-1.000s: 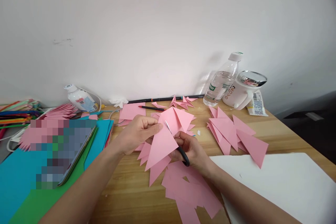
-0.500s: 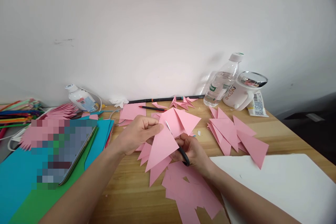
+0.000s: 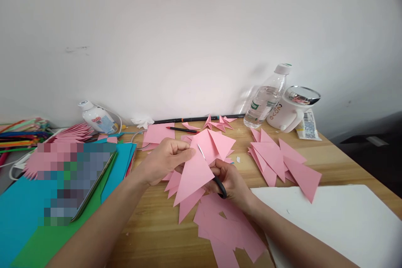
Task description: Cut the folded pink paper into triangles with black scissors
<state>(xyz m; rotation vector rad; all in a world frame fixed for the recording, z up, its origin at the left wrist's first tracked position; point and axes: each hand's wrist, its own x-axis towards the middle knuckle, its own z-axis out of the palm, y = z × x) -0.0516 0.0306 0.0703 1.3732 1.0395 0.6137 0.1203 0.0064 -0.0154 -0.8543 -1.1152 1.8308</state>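
Wooden desk point(image 3: 150, 226) stood against a white wall. Left hand point(image 3: 165, 160) pinched the upper left edge of a folded pink paper triangle point(image 3: 194, 173), held above the desk. Right hand point(image 3: 229, 180), just right of the triangle, gripped black-handled scissors point(image 3: 216, 180), blade laid across the paper. Loose pink triangles point(image 3: 279, 161) lay further right of it, a water bottle point(image 3: 265, 98) behind.

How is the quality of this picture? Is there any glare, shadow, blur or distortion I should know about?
Head view: soft, even light; the clear plastic water bottle casts a faint shadow on the white wall. The shiny metal lid of the white mug reflects brightly. A pixelated block hides the tablet screen. Edges bend from wide-angle distortion, corners darken. The left hand and pink folded paper look sharp.
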